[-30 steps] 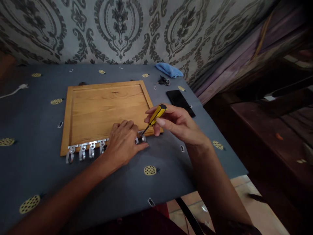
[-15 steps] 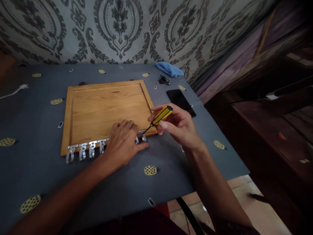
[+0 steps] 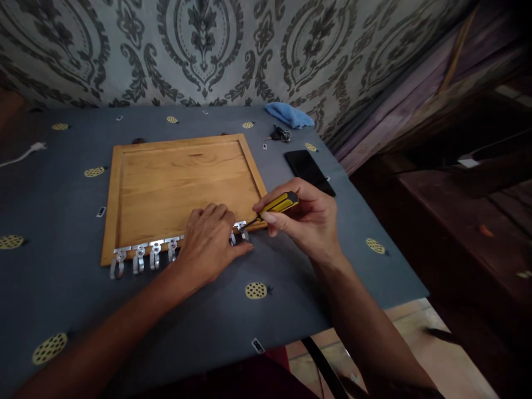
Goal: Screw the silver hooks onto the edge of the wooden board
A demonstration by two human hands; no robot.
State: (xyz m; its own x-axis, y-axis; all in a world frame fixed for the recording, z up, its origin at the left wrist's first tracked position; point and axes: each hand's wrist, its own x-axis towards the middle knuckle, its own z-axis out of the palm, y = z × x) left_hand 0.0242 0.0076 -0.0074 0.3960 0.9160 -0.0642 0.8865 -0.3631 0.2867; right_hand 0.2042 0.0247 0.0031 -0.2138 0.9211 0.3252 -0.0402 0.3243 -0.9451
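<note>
A wooden board (image 3: 187,183) with a raised frame lies flat on the table. Along its near edge runs a metal hook rail (image 3: 155,244) with several curved hooks. My left hand (image 3: 208,238) is over the rail, gripping it against the board; its fingers are bent on the wood and its thumb stretches beside the right-hand hooks. It hides the rail's middle. Between the thumb and fingers of my right hand (image 3: 310,219) is a yellow and black screwdriver (image 3: 279,204). The screwdriver slants down left, its tip at the rail's right end; the screw there is too small to make out.
A dark phone (image 3: 310,172) lies right of the board. Behind it are keys (image 3: 279,134) and a blue cloth (image 3: 290,114). A white cable (image 3: 29,151) reaches in from the left. The pineapple-print tablecloth (image 3: 199,338) ends at the right, and a patterned wall (image 3: 257,50) stands behind.
My right hand has turned slightly, and the screwdriver handle has tipped lower and to the right. The tip is still at the rail's right end. My left hand has barely moved.
</note>
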